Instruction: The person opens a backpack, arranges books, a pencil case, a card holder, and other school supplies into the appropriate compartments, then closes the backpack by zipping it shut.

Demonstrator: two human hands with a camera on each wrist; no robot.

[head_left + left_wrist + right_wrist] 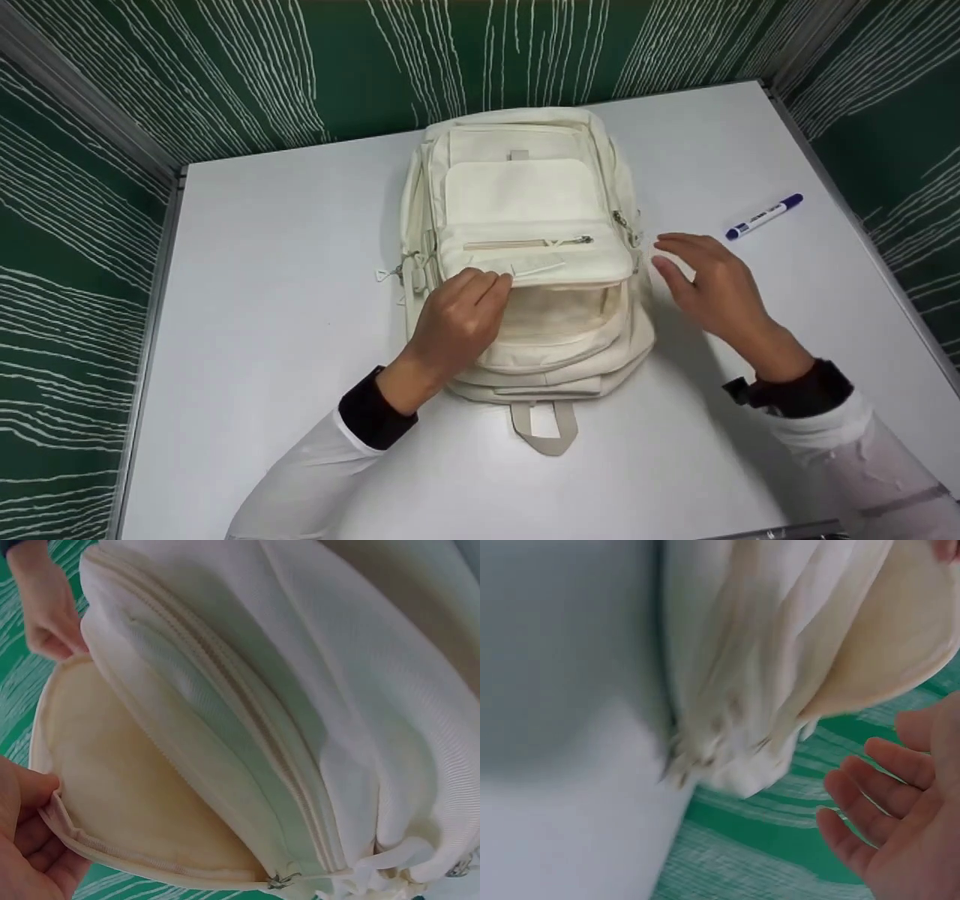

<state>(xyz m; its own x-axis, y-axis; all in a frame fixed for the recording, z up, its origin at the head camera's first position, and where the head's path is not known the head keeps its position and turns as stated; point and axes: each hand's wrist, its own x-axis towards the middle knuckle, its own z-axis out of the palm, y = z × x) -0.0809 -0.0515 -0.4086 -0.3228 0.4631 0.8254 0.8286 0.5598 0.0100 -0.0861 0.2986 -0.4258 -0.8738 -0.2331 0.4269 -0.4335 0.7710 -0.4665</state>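
Note:
A cream backpack (525, 191) lies on the white table with its top handle (553, 442) toward me. Its front pocket is unzipped and gapes open, showing a beige lining (127, 772). My left hand (461, 319) pinches the edge of the pocket flap (536, 271) between thumb and fingers and holds it raised. To the right of the backpack, my right hand (716, 289) hovers with its fingers extended and apart, holding nothing. The right wrist view also shows that hand (900, 817) with a loosely spread palm, below the flap.
A white marker with purple ends (765, 217) lies on the table (285, 247) right of the backpack. Green walls with white streaks (465, 60) border the table at the back and both sides. A dark-edged object (787, 531) shows at the bottom edge.

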